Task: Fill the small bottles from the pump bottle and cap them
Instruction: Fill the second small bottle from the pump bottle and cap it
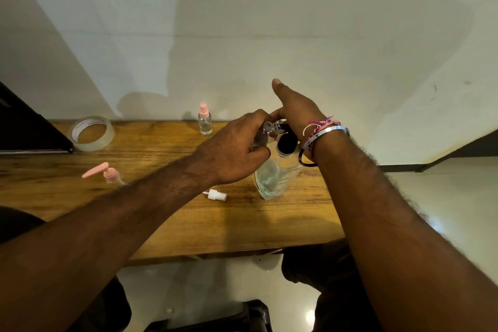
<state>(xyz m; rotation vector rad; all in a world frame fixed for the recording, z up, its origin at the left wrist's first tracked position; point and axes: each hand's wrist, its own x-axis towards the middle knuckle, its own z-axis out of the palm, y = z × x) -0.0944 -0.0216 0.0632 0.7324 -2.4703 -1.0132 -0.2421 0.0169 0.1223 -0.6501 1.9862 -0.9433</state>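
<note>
Left hand (237,148) grips light, slippery small clear bottle (265,133) by its body at the spout; right hand (293,110), fingers straight, presses pump bottle (275,178).

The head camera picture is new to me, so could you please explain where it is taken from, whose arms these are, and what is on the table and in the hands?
There is no machine here: a person wears one wide-angle camera on the head, looking forward and down, so the two bare arms are their own.

The left hand holds a small clear bottle tilted at the spout of the large pump bottle, which stands on the wooden table. The right hand rests on the pump's black top, thumb raised; its grip is partly hidden.

Also on the table: a roll of clear tape, a small bottle with a pink spray cap standing by the wall, a small bottle with a pink pump, and a loose white spray cap.
</note>
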